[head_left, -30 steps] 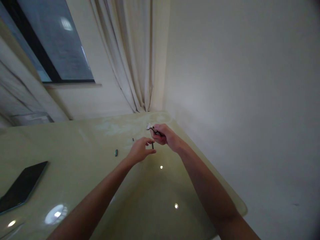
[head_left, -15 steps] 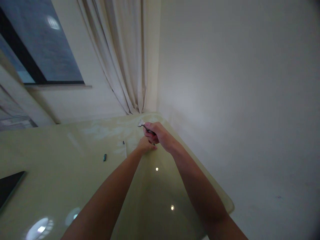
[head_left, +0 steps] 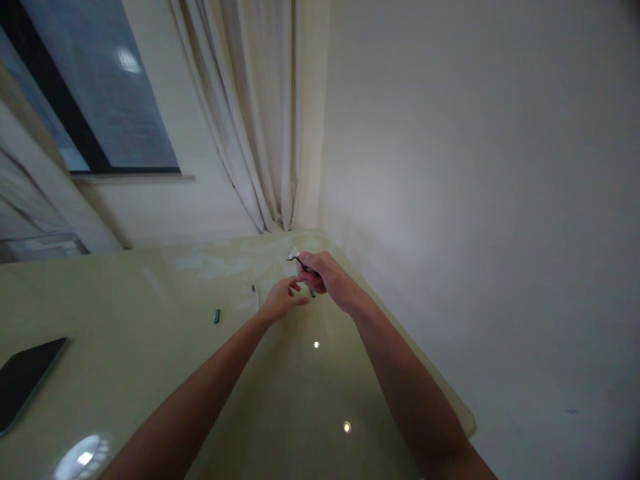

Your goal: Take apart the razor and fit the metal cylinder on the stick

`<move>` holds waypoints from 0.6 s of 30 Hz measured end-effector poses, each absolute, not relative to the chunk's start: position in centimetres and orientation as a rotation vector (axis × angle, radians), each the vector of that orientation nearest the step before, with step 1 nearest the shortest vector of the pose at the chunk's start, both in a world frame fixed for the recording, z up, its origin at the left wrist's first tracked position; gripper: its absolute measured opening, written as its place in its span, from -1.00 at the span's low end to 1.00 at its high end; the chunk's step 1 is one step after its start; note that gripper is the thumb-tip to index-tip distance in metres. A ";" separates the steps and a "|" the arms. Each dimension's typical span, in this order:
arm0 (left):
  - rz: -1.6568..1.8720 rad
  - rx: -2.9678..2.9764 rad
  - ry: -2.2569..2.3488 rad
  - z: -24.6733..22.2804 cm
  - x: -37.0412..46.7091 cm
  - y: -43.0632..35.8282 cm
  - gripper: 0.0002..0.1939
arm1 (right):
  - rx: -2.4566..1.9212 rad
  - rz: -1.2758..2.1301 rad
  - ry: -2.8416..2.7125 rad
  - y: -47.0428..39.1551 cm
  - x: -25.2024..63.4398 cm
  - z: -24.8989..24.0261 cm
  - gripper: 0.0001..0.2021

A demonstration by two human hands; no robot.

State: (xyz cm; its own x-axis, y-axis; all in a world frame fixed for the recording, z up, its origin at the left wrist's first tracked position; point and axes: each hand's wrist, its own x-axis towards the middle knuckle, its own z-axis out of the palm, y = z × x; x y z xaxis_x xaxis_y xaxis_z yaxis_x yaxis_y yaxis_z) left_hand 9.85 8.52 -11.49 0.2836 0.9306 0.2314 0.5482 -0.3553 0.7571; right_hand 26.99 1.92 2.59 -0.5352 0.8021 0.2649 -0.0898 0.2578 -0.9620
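My right hand [head_left: 320, 272] is closed around the dark handle of a small tool with a shiny, flared metal head [head_left: 293, 254]; the head sticks out to the left past my thumb. Its exact kind is too small to make out. Just left of and below it, my left hand [head_left: 285, 299] is open above the table, fingers apart and slightly curled, with nothing visible in it. A small dark piece [head_left: 313, 293] shows on the table just below my right hand. Left of my left hand lies a thin white stick with a dark end [head_left: 254, 289], partly hidden.
The pale greenish glossy table [head_left: 165, 347] meets a plain wall [head_left: 450, 200] on the right. A small dark blue-green block [head_left: 217, 316] lies left of the hands. A black flat panel [head_left: 30, 373] lies at the left. Curtains [head_left: 255, 133] hang behind the table beside a window [head_left: 115, 87].
My left hand has drawn back to the left, away from under the right hand, its fingers now spread. The right hand keeps its hold on the tool. The view has shifted slightly left.
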 end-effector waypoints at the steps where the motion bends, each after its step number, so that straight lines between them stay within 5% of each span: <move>1: 0.933 1.998 1.342 -11.3 8.1 8.0 -0.41 | -0.658 1.394 -1.714 2.0 27.1 2.5 -0.47; 11: 0.662 1.735 1.834 -11.6 -10.8 5.5 -0.14 | -0.765 1.397 -1.778 1.9 25.3 1.8 -0.43; 18: 0.622 1.778 1.781 -10.7 -10.5 4.9 -0.32 | -0.759 1.365 -1.904 2.0 24.7 0.7 -0.42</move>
State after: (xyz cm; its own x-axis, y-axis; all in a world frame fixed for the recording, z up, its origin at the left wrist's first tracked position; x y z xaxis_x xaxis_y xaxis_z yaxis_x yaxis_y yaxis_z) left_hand -10.49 4.91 -10.72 0.0189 0.9984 -0.0540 0.7479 0.0217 0.6635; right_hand 24.67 1.98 0.74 -0.6092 0.7718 0.1820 0.0757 0.2850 -0.9555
